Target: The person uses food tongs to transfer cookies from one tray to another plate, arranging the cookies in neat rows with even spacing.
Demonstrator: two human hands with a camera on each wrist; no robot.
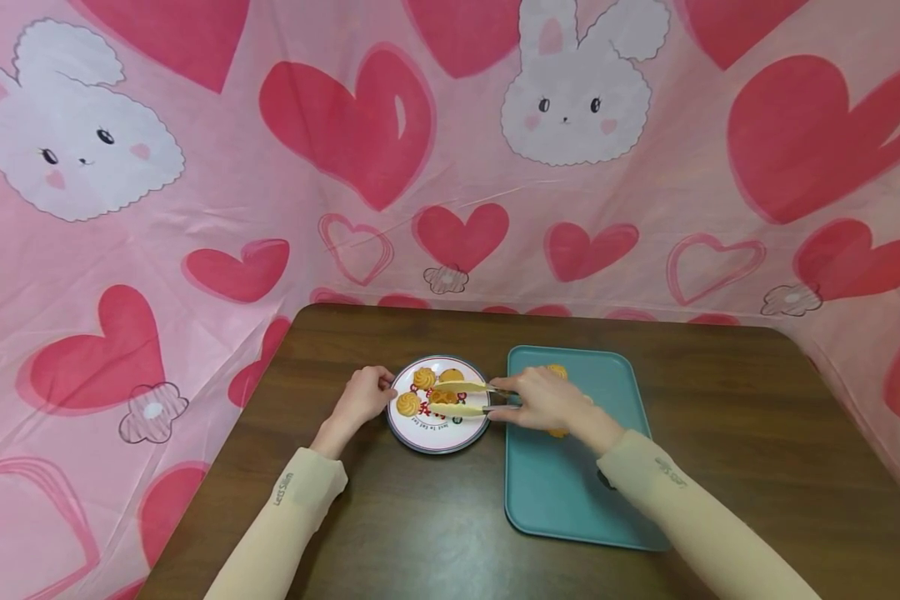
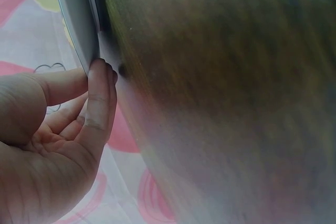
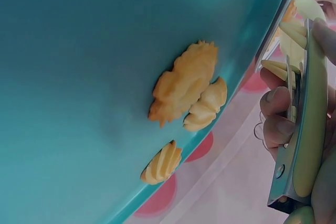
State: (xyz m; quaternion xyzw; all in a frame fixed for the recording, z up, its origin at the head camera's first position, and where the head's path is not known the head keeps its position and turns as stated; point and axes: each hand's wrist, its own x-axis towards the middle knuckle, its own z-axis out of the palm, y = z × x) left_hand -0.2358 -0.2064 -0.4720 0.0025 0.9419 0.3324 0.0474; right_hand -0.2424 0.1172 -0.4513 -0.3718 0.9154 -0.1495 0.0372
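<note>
Centrally, a brownish pastry (image 1: 442,397) sits over the white plate (image 1: 438,440), between the two pale yellow tips of the tongs (image 1: 457,410), one tip on its far side and one on its near side. Whether both tips press on it, or it simply rests on the plate, I cannot tell; the gap looks about as wide as the pastry itself. The tips want to be level and low over the plate, with a light squeeze, since baked dough like this would probably crumble under a hard pinch. Two swirled cookies (image 1: 408,405) and a round cookie (image 1: 451,376) crowd close, so any spreading should be small, lest a tip nudge them. The right hand (image 1: 543,398) has its fingers curled round the tongs, above the tray; a steady wrist matters more than force. The left hand (image 1: 366,392) pinches the plate's left rim between thumb and fingers, a sensible brace against sliding; it ought to hold without lifting, or the cookies could shift. Further out, the teal tray (image 1: 562,492) lies just right of the plate, bearing a large ruffled pastry (image 3: 184,82) and two smaller pieces (image 3: 161,163), which the right sleeve (image 1: 690,500) had best clear. Beneath is the wooden table (image 1: 390,500), backed by heart-patterned cloth (image 1: 450,242)
</note>
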